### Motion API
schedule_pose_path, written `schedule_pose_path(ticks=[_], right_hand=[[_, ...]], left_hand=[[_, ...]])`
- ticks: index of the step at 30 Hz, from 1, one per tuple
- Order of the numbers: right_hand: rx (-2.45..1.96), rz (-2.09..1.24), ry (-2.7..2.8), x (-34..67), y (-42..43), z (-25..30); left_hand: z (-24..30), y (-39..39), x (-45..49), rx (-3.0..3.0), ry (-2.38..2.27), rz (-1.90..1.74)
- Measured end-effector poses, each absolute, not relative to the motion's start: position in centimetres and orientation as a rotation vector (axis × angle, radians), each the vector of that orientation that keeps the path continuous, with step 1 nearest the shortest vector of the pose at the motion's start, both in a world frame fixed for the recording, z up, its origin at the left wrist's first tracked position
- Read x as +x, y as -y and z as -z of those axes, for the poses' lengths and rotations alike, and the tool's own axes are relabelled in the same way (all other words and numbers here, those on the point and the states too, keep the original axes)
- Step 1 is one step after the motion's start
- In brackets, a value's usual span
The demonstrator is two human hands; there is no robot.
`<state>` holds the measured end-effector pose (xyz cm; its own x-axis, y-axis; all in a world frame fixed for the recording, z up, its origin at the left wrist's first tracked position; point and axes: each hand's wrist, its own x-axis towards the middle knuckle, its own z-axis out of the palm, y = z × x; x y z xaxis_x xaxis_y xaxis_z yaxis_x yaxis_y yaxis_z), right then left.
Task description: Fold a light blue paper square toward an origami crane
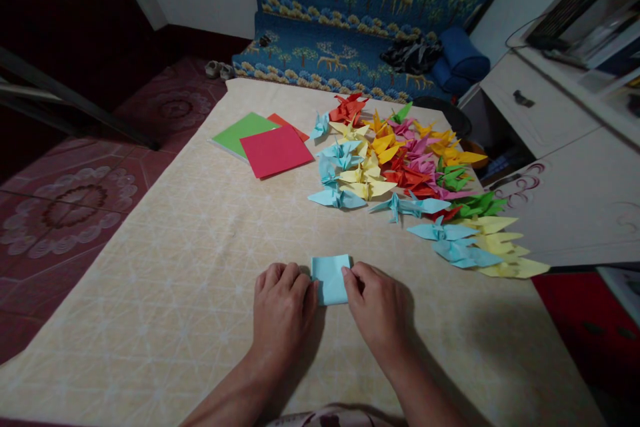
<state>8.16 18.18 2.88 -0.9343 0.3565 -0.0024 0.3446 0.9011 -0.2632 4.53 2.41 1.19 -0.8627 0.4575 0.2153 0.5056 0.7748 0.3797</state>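
A light blue folded paper square [331, 280] lies on the patterned tablecloth [200, 293] close in front of me. My left hand [286, 303] grips its left edge, fingers curled. At the opposite edge my right hand [375, 300] pinches the paper, with the thumb resting on top. Beyond the hands, to the right, many folded paper cranes stand in crowded rows, among them a light blue crane [338, 197], a red crane [349, 109] and an orange crane [384, 147].
Flat sheets lie at the back left: a green stack [245, 133] and a red-pink sheet [277, 151]. A blue sofa [325, 47] with a deer pattern stands behind the table. White drawers [530, 107] border the right side, and a metal frame [75, 93] is at the left.
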Motion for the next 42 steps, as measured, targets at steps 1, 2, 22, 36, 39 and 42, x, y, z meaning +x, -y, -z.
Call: schedule_pose_path(ticks=[1,2,22,36,39,42], right_hand=[[-0.567,-0.384,3.031,8.1,-18.1,-2.9],[-0.574,-0.367,3.039,8.0,-18.1,-3.0],[-0.536,-0.306,3.1,7.9,-17.9,-2.4],[-0.673,-0.3,3.108,7.5,-18.6,-3.4],[-0.651,-0.298,3.073,7.6,-18.7,-3.0],[-0.621,-0.32,3.045,7.9,-18.9,-2.7]], left_hand=[[-1.2,-2.5,4.5,-0.778,2.846,0.647],[-1.3,-2.5,4.4,-0.777,2.842,0.639],[-1.2,-2.7,4.2,-0.765,2.895,0.646],[-0.7,-2.2,4.1,-0.743,2.952,0.777],[-0.5,-1.9,3.9,-0.774,2.941,0.786],[-0.5,-1.8,3.6,-0.782,2.942,0.796]])
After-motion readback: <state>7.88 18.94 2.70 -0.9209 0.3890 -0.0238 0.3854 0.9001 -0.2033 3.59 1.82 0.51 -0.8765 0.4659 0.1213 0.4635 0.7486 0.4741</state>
